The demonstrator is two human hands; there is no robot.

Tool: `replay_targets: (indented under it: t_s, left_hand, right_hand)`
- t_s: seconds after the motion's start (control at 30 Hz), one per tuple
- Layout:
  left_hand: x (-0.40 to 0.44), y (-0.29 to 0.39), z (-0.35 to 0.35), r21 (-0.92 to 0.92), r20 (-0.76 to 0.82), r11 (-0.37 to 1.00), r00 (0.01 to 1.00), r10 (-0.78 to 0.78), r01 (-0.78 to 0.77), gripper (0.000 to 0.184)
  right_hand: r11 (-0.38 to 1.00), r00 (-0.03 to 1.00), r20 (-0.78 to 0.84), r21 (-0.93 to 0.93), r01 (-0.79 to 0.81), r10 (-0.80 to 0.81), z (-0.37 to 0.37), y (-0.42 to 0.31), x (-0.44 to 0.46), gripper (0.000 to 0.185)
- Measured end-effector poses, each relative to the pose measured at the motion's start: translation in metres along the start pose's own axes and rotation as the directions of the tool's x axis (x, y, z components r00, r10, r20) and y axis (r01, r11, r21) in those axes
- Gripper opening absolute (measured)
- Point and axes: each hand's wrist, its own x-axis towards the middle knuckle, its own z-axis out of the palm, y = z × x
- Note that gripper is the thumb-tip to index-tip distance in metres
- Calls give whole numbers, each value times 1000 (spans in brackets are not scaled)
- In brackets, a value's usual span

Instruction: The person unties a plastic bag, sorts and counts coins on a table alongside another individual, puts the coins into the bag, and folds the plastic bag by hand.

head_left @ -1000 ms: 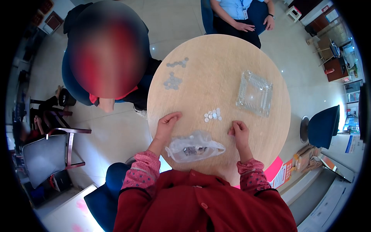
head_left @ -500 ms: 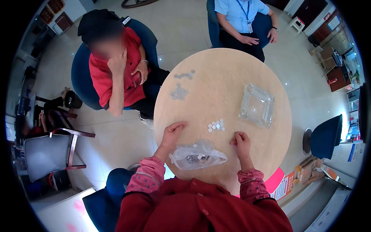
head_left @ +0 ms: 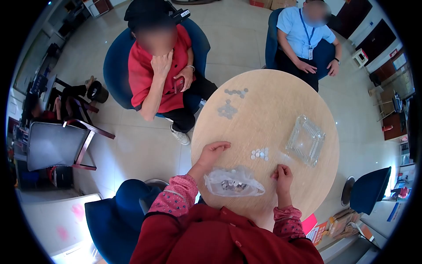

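My left hand [head_left: 214, 152] rests on the round wooden table [head_left: 268, 97] at its left side, fingers pressed together; anything between them is too small to make out. On the right, my right hand [head_left: 282, 173] lies closed, its fingertips curled, contents hidden. Between them and nearer my body sits a crumpled clear plastic bag [head_left: 213, 180] with coins [head_left: 233, 185] inside. A small group of pale coins [head_left: 260, 154] lies beyond the bag. Farther off are two clusters of greyer coins [head_left: 227, 110] [head_left: 236, 93]. A clear ribbed tray [head_left: 306, 141] stands beyond my right hand.
A person in red [head_left: 162, 75] sits in a blue chair at the table's far left. Another person in a light blue shirt [head_left: 303, 33] sits beyond the far edge. A blue chair [head_left: 369, 191] stands right; a grey chair [head_left: 55, 145] is at left.
The view has tilted up and turned left, so the table and people appear lower and farther right. Both hands keep about the same places beside the bag and coins.
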Motion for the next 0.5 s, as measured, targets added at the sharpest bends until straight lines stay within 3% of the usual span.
replay_targets:
  t_s: [0.5]
  left_hand:
    - [1,-4,-1,-12,15,1000,999,28,-28,23]
  right_hand:
    - [1000,1000,6,-18,18,-18,2,-2,-3,10]
